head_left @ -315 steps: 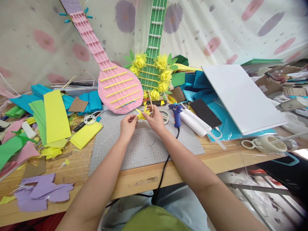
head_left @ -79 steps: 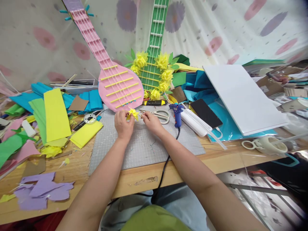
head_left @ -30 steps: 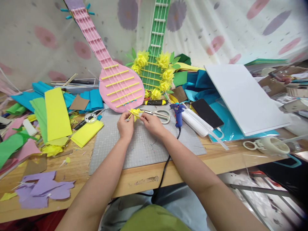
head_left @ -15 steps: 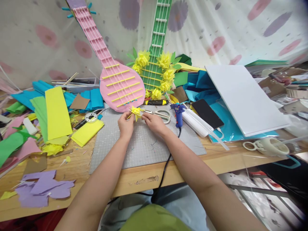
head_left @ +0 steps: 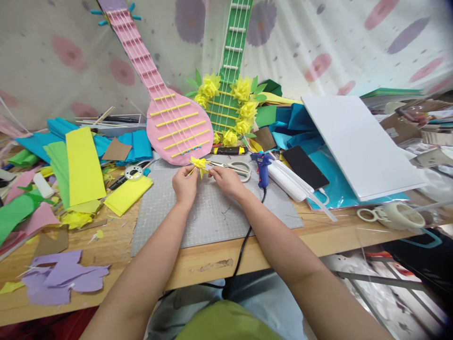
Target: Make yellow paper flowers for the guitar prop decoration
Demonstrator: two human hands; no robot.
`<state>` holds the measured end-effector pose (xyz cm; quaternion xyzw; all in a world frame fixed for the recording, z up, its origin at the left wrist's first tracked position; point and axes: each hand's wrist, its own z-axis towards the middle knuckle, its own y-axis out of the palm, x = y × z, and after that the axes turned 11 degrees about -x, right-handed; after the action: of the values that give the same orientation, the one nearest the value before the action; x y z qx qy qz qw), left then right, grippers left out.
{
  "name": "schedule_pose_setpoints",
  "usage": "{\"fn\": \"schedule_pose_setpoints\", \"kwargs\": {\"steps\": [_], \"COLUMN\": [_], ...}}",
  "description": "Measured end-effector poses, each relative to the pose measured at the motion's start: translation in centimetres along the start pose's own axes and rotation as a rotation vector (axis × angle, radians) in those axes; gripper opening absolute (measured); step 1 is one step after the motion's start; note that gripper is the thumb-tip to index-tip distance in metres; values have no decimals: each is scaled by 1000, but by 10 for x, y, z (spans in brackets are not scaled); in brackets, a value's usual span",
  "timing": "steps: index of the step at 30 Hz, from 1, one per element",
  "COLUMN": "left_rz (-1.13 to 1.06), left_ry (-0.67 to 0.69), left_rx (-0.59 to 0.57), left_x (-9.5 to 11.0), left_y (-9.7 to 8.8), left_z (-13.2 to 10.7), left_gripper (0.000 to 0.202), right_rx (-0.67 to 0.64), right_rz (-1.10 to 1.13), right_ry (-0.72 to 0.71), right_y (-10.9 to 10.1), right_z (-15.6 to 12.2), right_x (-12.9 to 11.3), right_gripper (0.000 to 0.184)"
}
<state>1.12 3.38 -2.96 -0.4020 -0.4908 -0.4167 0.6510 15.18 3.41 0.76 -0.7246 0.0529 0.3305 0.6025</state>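
Note:
Between my two hands is a small yellow paper flower [head_left: 199,164], held above the grey cutting mat [head_left: 212,222]. My left hand [head_left: 184,183] pinches it from the left side. From the right, the fingers of my right hand [head_left: 226,179] are closed at the flower's edge. Just beyond them leans a pink paper instrument [head_left: 180,125] with white strings and yellow bars. Behind it stands a green one [head_left: 224,104] trimmed with similar yellow flowers and green leaves. Scissors [head_left: 240,171] lie on the mat, close behind my right hand.
A blue glue gun [head_left: 262,167] lies right of my hands, its cord running off the front edge. Beside it are a black phone [head_left: 306,166] and a white board [head_left: 361,146]. Coloured paper [head_left: 85,165] and purple scraps [head_left: 65,276] cover the left side.
My fingers and the yellow flower have shifted very slightly, and the flower's petals sit at a slightly different angle. The rest looks the same.

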Motion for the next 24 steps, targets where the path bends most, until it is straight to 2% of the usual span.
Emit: {"fn": "schedule_pose_setpoints", "kwargs": {"steps": [5, 11, 17, 24], "left_rz": [-16, -100, -256, -330], "left_ry": [12, -19, -57, -156], "left_rx": [0, -17, -49, -40], "left_x": [2, 3, 9, 18], "left_y": [-2, -1, 2, 2], "left_z": [0, 0, -2, -2], "left_gripper": [15, 17, 22, 21], "right_rx": [80, 114, 119, 108], "right_rz": [33, 35, 25, -9], "right_ry": [-7, -71, -67, -81], "right_y": [6, 7, 6, 7], "right_z": [-1, -2, -1, -1], "right_x": [1, 0, 0, -1], "right_gripper": [27, 20, 23, 23]}}
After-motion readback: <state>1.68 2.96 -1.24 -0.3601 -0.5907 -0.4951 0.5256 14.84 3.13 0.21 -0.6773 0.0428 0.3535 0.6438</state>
